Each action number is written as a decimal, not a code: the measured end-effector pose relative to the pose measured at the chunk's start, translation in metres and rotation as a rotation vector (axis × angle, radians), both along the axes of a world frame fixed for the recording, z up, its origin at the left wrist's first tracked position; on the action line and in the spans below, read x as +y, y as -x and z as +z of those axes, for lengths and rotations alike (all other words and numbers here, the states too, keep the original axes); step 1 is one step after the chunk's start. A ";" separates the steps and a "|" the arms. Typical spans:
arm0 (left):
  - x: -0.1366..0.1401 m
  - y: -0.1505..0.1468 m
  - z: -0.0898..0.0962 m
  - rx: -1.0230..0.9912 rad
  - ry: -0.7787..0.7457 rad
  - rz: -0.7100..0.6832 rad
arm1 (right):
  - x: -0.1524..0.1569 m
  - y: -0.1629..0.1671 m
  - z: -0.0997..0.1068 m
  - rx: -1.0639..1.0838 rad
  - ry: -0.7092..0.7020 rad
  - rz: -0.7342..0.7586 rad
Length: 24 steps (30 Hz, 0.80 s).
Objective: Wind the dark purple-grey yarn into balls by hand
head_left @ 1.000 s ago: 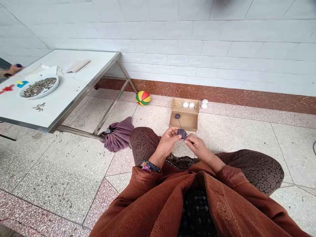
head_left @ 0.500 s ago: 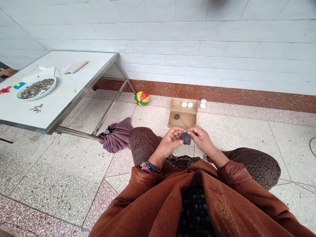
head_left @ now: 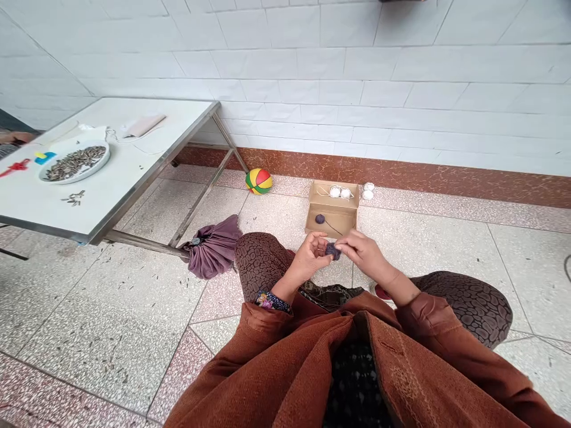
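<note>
Between my hands, above the floor, is a small ball of dark grey-purple yarn [head_left: 332,251]. My left hand [head_left: 307,258] grips it from the left, with thumb below and fingers curled above. My right hand [head_left: 364,252] is pinched closed at the ball's right side, on the yarn; its fingertips partly cover the ball. Beyond them an open cardboard box [head_left: 344,213] lies on the floor. A second dark yarn ball [head_left: 320,219] rests inside, and a dark strand runs from it toward my right hand.
White yarn balls [head_left: 334,191] sit in the box's lid, with more white balls [head_left: 368,195] beside it. A striped ball [head_left: 259,181] and a purple cloth bag [head_left: 217,248] lie near the metal-legged table [head_left: 129,190], which bears a plate [head_left: 102,165]. Another person's hand [head_left: 18,138] shows far left.
My right hand has shifted over the yarn ball's right side and covers more of it. My left hand keeps its hold. The whole view has shifted slightly.
</note>
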<state>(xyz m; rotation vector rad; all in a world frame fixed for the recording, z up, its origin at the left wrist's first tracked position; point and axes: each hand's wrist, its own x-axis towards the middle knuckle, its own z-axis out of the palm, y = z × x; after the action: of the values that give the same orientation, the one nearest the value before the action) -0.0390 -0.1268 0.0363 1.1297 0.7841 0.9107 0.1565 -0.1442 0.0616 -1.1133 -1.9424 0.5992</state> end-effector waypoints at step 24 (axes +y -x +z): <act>0.002 0.002 0.003 -0.075 -0.043 -0.046 | 0.017 -0.001 0.007 0.053 0.037 -0.032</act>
<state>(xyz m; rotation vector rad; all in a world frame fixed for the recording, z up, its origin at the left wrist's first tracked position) -0.0406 -0.1249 0.0397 1.1401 0.6777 0.9296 0.1575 -0.1272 0.0687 -1.1383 -1.8710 0.6431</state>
